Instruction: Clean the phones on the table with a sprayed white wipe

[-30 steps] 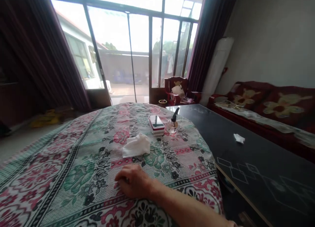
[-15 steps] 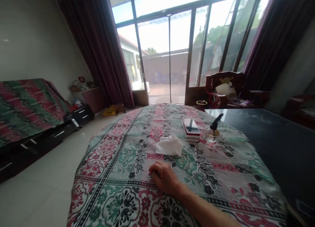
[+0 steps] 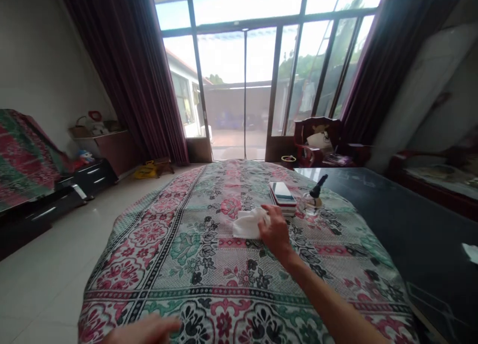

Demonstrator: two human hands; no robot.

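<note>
My right hand (image 3: 274, 229) is over the right part of a crumpled white cloth (image 3: 246, 225), its thumb and fingers apart at the cloth's edge. Whether it pinches the cloth is hard to see. Just behind it lies a stack of phone-like slabs (image 3: 283, 193), the top one with a white frame and dark screen. A clear glass jar (image 3: 310, 204) with a black-handled tool stands right of the stack. My left hand (image 3: 145, 329) is blurred at the bottom edge, above the patterned tablecloth (image 3: 186, 244), with nothing visible near its fingers.
A dark glossy table (image 3: 373, 204) adjoins on the right, with a white item (image 3: 471, 252) at its edge. Behind stand a wooden chair (image 3: 317, 140) and glass doors (image 3: 239, 105). Black drawers (image 3: 93, 177) and a yellow object (image 3: 145, 171) are at the left.
My right hand has moved forward and right from the bare tablecloth to the white cloth, its fingers spreading. My left hand has entered at the bottom. The view has turned slightly right.
</note>
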